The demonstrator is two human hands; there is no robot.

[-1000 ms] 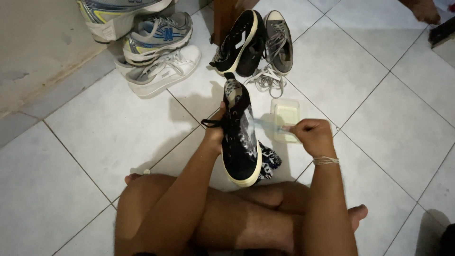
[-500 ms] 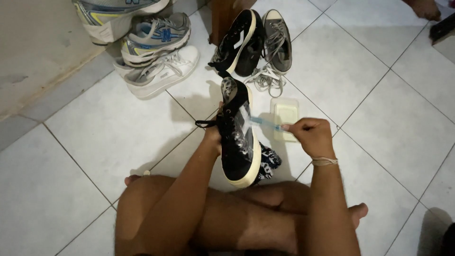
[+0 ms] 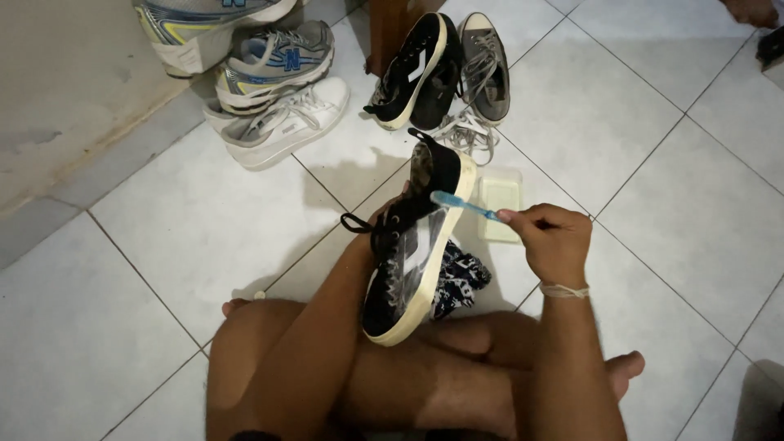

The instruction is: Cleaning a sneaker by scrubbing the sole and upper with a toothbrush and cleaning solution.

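Note:
I sit cross-legged on a tiled floor. My left hand point(image 3: 377, 231) grips a black high-top sneaker point(image 3: 413, 245) with a cream sole and white side stripes, tilted with its toe toward my lap. My right hand point(image 3: 554, 242) pinches a blue toothbrush point(image 3: 462, 205) whose head rests on the sneaker's side near the heel. A cord bracelet circles my right wrist. Under the shoe lies a black-and-white patterned cloth point(image 3: 459, 276).
A pale green lidded plastic box point(image 3: 501, 202) lies just beyond the toothbrush. The matching black sneaker point(image 3: 415, 72) and a grey canvas shoe point(image 3: 485, 59) lie farther out, with grey and white trainers point(image 3: 275, 98) by the wall at left. Another person's foot point(image 3: 755, 11) shows top right.
The sneaker has been turned and tilted, heel swinging right and the side panel now facing up. My right hand shifted slightly right and the brush now meets the shoe near the heel.

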